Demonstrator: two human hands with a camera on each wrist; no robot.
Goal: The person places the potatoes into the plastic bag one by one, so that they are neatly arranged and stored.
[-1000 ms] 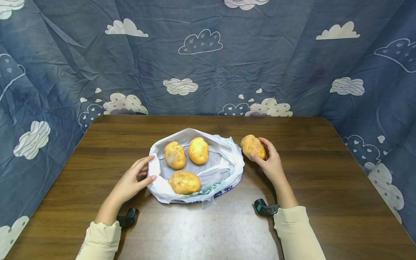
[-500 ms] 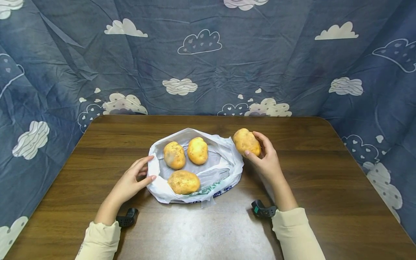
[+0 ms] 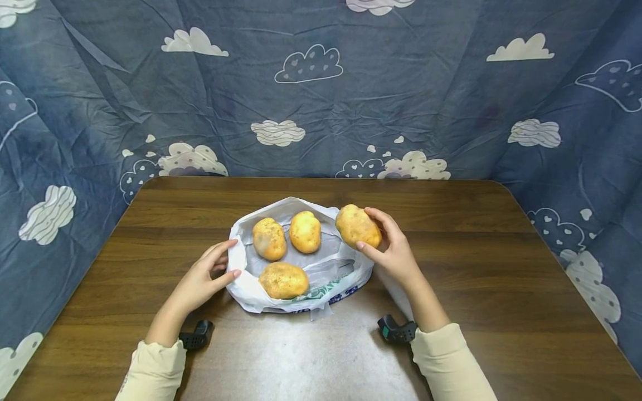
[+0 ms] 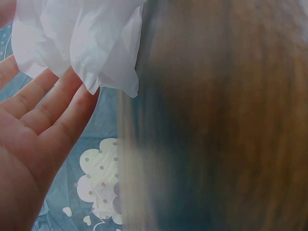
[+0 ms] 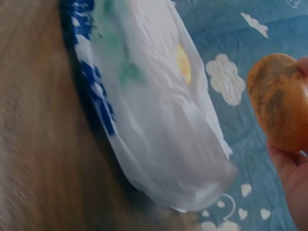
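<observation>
A white plastic bag (image 3: 358, 270) with green and blue print stands on the table, its mouth spread wide. Inside lie a potato (image 3: 269, 239) at back left, another potato (image 3: 305, 232) beside it, and a third potato (image 3: 283, 280) in front. My left hand (image 3: 203, 281) holds the bag's left rim, thumb and forefinger over the edge; in the left wrist view its other fingers lie against the outside of the plastic (image 4: 103, 43). With thumb and fingers, my right hand (image 3: 393, 253) grips a fourth potato (image 3: 358, 226) over the bag's right rim. The right wrist view shows dark patches on its skin.
The brown wooden table (image 3: 501, 278) extends on both sides of the bag. A blue cloth with clouds (image 3: 421, 111) hangs behind the table's far edge. Each wrist wears a black camera mount, such as the right mount (image 3: 396, 329).
My right hand has carried its potato leftward, from beside the bag to over its right rim. The left hand and the potatoes in the bag have stayed in place.
</observation>
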